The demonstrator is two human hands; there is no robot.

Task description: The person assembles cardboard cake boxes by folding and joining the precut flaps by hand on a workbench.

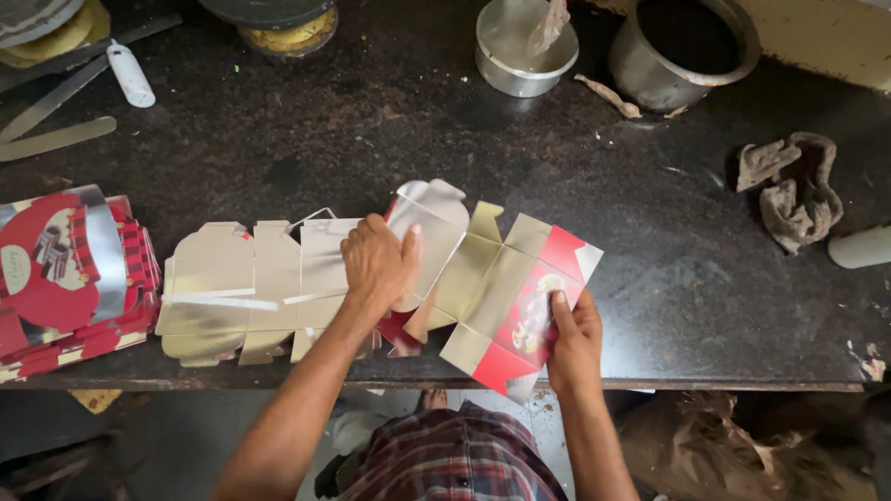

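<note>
At the table's (650, 213) near edge, the left hand (379, 264) lay flat, fingers spread, pressing a silver flap of the unfolded box (483, 278), while the right hand (574, 339) pinched its red printed panel, thumb on top. More flat silver blanks (251, 288) lay just left, apparently overlapping; a red stack (65, 278) sat farther left.

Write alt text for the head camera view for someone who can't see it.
Seen from above, a person's left hand presses on a flattened silver carton blank while the right hand holds a red and silver carton blank at the edge of a dark worktable. A stack of red cartons lies at far left, with metal pots at the back.
</note>
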